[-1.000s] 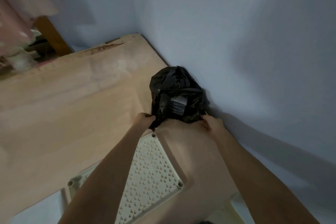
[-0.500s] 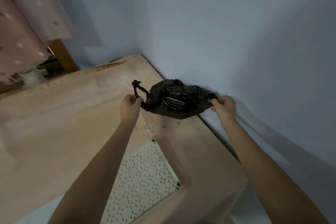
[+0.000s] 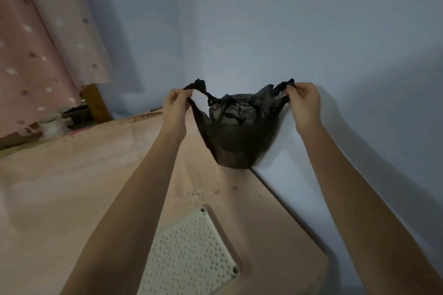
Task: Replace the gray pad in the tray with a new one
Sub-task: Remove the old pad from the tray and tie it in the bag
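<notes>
Two hands are up, and both are busy with one bag. The left hand [image 3: 176, 100] pinches a twisted black handle between thumb and fingers, knuckles curled, arm stretched long and straight from the lower frame. The right hand [image 3: 303, 100] pinches the other handle the same way, wrist bent a little outward, forearm reaching up along the wall side. Between them hangs a single black plastic bag [image 3: 236, 136], thin, crinkled and half see-through, its mouth pulled wide and its rounded bottom clear of the surface below. Something dark and crumpled sits inside; it may be the gray pad, though the film is too murky to be sure.

Under the arms lies one cream plastic tray panel [image 3: 191, 251], flat, rectangular, rounded at the corners, studded with rows of small raised marks and a hole at each of two visible corners. It rests on a smooth, pale peach table [image 3: 72, 187]. Behind stands a plain bluish wall [image 3: 263, 19], and at far left one pink curtain [image 3: 31, 43] with pale spots.
</notes>
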Motion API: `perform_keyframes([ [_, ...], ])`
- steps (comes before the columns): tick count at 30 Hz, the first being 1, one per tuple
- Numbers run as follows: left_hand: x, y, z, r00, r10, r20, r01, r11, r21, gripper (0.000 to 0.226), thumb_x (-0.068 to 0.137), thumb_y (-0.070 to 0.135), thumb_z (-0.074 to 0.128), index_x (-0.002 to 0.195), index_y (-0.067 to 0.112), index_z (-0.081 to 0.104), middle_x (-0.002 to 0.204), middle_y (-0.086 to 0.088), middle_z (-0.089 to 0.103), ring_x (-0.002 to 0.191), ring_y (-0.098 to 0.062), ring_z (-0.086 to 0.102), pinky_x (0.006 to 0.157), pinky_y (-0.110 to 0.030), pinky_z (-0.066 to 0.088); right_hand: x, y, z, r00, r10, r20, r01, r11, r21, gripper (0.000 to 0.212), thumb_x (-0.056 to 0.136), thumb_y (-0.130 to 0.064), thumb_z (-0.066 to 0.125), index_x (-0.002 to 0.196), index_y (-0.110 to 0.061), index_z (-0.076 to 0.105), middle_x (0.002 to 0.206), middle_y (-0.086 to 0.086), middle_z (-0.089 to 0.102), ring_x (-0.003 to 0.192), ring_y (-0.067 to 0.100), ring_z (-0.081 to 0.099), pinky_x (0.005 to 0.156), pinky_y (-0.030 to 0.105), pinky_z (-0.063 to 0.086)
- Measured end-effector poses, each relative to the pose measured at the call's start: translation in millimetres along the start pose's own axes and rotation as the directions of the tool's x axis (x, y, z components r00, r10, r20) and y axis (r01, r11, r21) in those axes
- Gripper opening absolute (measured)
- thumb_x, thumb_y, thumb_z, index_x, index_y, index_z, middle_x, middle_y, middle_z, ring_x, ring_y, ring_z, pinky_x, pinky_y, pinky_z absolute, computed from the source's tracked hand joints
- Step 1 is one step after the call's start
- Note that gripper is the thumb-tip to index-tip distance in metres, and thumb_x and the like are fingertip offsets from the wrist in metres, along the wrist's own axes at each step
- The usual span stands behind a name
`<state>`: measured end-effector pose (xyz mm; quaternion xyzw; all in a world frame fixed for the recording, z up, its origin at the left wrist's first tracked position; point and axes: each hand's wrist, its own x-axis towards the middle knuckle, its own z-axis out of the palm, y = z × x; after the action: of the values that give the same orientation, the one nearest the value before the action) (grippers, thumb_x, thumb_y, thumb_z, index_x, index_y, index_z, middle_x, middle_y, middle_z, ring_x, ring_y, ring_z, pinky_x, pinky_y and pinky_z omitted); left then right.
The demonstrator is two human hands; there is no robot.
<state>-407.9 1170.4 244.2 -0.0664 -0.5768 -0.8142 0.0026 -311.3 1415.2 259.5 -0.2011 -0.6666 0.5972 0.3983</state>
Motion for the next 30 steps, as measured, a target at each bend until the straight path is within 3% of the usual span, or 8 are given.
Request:
perform_keyframes([
  [5,7.5,6.1,-11.9,0.995,-0.045,-0.094,0.027,0.983,-0.183,0.027,0.088,-0.003,0.055,0.067,0.009,0.045,0.072,-0.011,0.053,0.072,-0.021,0.056,0.080,-0.029,0.050,5.1,-0.3,-14.3,0.988,0.156,0.001,-0.155,0.983,0.100,0.013,0.091,-0.006,0.050,0.100,0.001,0.055,0.095,0.016,0.069,0.090,0.024,0.068,0.085,0.038,0.056],
  [9,6.5,-0.6,-30.5,0.994,-0.053,-0.090,0.036,0.982,-0.187,0.035,0.090,-0.001,0.055,0.062,0.013,0.039,0.078,-0.011,0.057,0.090,-0.026,0.060,0.094,-0.035,0.047,-4.0,1.7,-16.7,0.995,0.095,0.039,-0.100,0.986,0.133,0.023,0.088,0.000,0.060,0.108,-0.002,0.051,0.097,0.012,0.064,0.079,0.014,0.065,0.067,0.019,0.057],
  [11,2.7,-0.7,-27.3,0.997,-0.044,-0.058,0.030,0.973,-0.228,0.032,0.094,0.007,0.053,0.065,0.015,0.041,0.090,-0.011,0.063,0.103,-0.030,0.062,0.096,-0.040,0.045,-5.9,-3.3,-13.0,0.996,0.080,0.045,-0.088,0.974,0.210,0.024,0.087,0.001,0.061,0.109,-0.003,0.055,0.089,0.004,0.063,0.078,0.011,0.063,0.069,0.018,0.055],
  [13,1.1,1.2,-21.4,0.997,-0.043,-0.064,0.019,0.944,-0.330,0.027,0.099,0.020,0.047,0.072,0.015,0.044,0.099,-0.012,0.066,0.102,-0.032,0.065,0.093,-0.042,0.048,-5.0,-7.8,-10.2,0.992,0.113,0.047,-0.123,0.931,0.345,0.018,0.088,0.003,0.059,0.103,-0.008,0.058,0.084,0.001,0.062,0.076,0.009,0.060,0.072,0.020,0.052],
  [17,8.2,5.4,-26.4,0.986,-0.100,-0.135,0.014,0.847,-0.531,0.026,0.103,0.029,0.032,0.093,0.013,0.048,0.112,-0.011,0.065,0.102,-0.031,0.065,0.093,-0.045,0.049,-2.5,-11.3,-15.0,0.972,0.182,0.150,-0.235,0.750,0.618,0.017,0.091,0.006,0.051,0.093,-0.008,0.060,0.064,0.002,0.050,0.049,0.007,0.044,0.051,0.018,0.040],
  [21,12.4,11.2,-32.7,0.991,-0.103,-0.089,0.033,0.814,-0.580,0.015,0.102,0.023,0.039,0.100,0.012,0.049,0.095,-0.009,0.064,0.095,-0.024,0.067,0.096,-0.042,0.047,5.9,-14.9,-20.7,0.972,0.169,0.165,-0.235,0.750,0.618,0.021,0.095,0.004,0.043,0.091,-0.008,0.060,0.073,0.003,0.061,0.043,0.004,0.042,0.045,0.016,0.038],
  [26,24.9,32.6,-38.0,0.987,-0.126,-0.096,-0.004,0.587,-0.809,0.014,0.097,0.017,0.049,0.100,0.004,0.051,0.074,-0.007,0.053,0.068,-0.018,0.058,0.102,-0.042,0.045,13.8,-31.7,-11.3,0.993,0.087,0.080,-0.118,0.761,0.638,0.019,0.099,-0.002,0.040,0.092,-0.011,0.056,0.078,0.005,0.056,0.063,0.010,0.050,0.062,0.021,0.044],
  [30,25.0,44.8,-36.6,0.996,-0.088,-0.031,0.046,0.747,-0.664,0.016,0.096,0.015,0.051,0.105,0.001,0.054,0.088,-0.011,0.059,0.078,-0.020,0.062,0.097,-0.041,0.049,15.9,-36.6,-4.3,0.995,0.077,0.059,-0.097,0.855,0.509,0.015,0.091,-0.004,0.058,0.105,-0.009,0.060,0.102,0.010,0.062,0.088,0.013,0.061,0.095,0.029,0.049],
])
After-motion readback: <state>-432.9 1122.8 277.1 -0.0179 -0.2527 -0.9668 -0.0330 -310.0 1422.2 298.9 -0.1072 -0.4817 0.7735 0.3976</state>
